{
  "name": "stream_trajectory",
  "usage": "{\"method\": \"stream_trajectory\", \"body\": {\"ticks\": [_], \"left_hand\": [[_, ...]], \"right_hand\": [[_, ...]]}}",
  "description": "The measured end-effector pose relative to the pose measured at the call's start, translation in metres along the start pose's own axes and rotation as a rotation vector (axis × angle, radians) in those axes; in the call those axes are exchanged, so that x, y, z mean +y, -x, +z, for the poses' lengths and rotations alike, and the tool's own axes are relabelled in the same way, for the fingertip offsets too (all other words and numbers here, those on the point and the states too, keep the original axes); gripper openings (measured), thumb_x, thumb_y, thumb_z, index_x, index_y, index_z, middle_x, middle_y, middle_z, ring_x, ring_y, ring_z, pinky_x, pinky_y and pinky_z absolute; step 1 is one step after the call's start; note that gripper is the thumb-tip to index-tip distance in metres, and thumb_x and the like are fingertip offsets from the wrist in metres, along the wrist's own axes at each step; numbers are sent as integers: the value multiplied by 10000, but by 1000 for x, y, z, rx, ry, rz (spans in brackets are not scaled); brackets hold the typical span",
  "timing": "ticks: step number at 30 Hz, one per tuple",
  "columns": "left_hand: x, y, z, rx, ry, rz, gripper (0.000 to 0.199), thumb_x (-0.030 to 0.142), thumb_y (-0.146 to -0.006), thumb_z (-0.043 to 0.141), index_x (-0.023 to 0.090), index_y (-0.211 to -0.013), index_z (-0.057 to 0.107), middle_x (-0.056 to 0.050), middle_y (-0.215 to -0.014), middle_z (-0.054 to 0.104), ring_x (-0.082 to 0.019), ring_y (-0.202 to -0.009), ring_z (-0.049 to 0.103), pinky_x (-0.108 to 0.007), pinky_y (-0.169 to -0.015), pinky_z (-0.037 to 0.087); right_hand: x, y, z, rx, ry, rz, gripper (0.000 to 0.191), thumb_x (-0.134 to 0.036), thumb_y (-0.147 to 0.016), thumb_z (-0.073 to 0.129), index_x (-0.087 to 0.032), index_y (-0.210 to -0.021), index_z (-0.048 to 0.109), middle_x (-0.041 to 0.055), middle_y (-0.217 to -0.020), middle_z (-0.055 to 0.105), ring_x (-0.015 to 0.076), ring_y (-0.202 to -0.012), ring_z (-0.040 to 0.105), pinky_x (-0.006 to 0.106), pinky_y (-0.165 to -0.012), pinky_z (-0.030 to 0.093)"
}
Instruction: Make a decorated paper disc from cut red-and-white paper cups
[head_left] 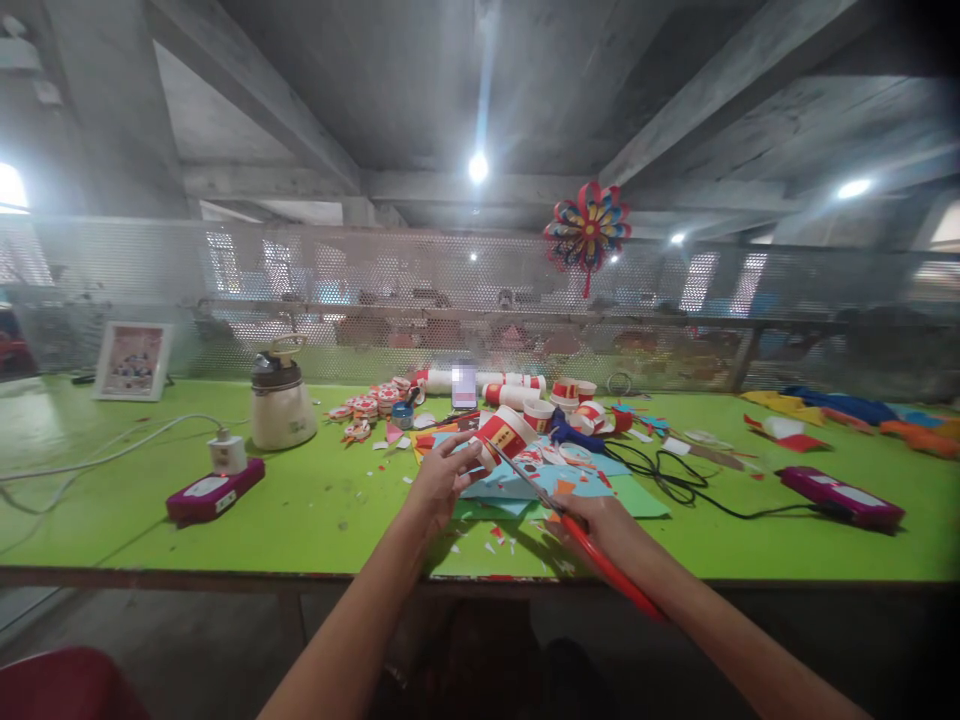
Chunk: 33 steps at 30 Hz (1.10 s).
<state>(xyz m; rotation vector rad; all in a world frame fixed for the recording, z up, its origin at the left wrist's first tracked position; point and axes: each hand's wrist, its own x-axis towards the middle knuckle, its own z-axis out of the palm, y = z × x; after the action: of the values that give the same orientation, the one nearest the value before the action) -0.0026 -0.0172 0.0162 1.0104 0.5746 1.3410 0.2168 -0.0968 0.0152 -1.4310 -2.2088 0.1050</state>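
My left hand (444, 478) is closed round the lower side of a red and white paper cup (504, 438), which is tilted above the table. My right hand (600, 520) grips red-handled scissors (611, 572). The scissor blades point up and left, with their tips at the cup's side; whether they are cutting into it I cannot tell. Below both hands lie light blue and green paper sheets (637, 497) scattered with small red and white scraps. Behind the held cup is another paper cup (538, 414), and a dark blue glue gun (574, 430) lies just right of it.
Stacked paper cups (514, 396) and a phone (464, 385) stand at the back. Left are a thermos jug (282, 405), a picture frame (133, 362) and a purple power strip (217, 490). Another power strip (840, 497) lies right, joined by a black cord (675, 480).
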Motion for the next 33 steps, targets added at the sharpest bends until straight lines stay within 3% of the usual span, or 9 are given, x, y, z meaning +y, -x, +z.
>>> {"method": "stream_trajectory", "body": {"ticks": [10, 16, 22, 33], "left_hand": [[-3, -1, 2, -5, -14, 18, 453, 242, -527, 876, 114, -910, 669, -127, -869, 727, -247, -792, 692, -373, -765, 530], [-2, -1, 2, 19, -4, -5, 366, 239, -615, 836, 146, -922, 660, -102, -878, 729, -204, -790, 698, -327, -767, 545], [-1, -2, 0, -43, 7, -110, 328, 291, -635, 827, 134, -861, 648, -125, -860, 720, -229, -699, 704, -378, -700, 579], [-3, 0, 4, -12, -22, 0, 398, 260, -567, 867, 140, -855, 619, -100, -816, 712, -224, -751, 691, -368, -720, 563]], "right_hand": [[1, -6, 4, 7, -8, -6, 287, -298, -832, 471, -148, -815, 715, 20, -596, 641, 178, -558, 567, 246, -522, 343], [-3, -1, 2, 27, 5, -1, 292, -299, -837, 468, -150, -778, 712, 16, -573, 623, 175, -548, 548, 250, -519, 325], [-9, 2, -3, 27, 3, -7, 292, -286, -852, 464, -136, -788, 705, 28, -615, 649, 171, -571, 552, 252, -537, 328], [-13, 2, -2, 43, -9, -10, 258, -235, -836, 472, -149, -829, 715, 27, -662, 680, 184, -622, 594, 249, -568, 367]]}}
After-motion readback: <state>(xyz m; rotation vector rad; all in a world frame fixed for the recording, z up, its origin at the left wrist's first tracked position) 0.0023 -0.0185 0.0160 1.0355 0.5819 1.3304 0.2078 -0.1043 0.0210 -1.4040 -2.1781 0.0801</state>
